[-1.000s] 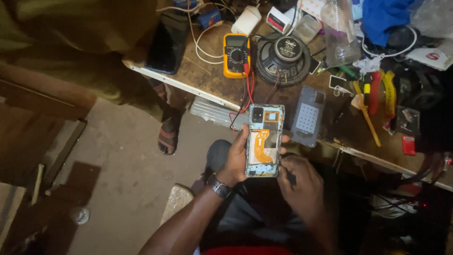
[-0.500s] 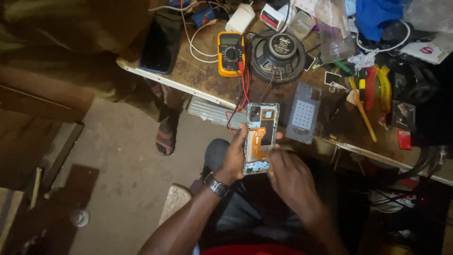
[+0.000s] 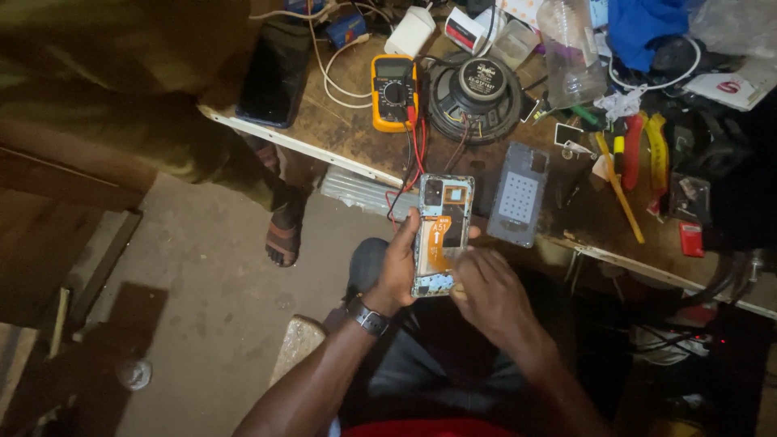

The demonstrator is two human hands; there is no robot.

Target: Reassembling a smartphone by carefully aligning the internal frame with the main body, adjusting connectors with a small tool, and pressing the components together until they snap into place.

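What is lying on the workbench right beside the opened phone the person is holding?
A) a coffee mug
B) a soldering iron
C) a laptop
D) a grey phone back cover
D: a grey phone back cover lies flat on the workbench, just right of the opened phone held in the left hand.

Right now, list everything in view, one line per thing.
opened phone: one, back off, orange strip inside, held in front of the bench
multimeter: one, yellow, on the bench, red leads trailing
speaker: one, black, right of the multimeter
back cover: one, grey, at the bench edge
dark phone: one, black, bench's left end
plastic bottle: one, clear, far side
pliers: red and yellow handles, right side
sandalled foot: another person's, on the floor
left hand: grips the opened phone, watch on wrist
right hand: fingers at the phone's lower edge
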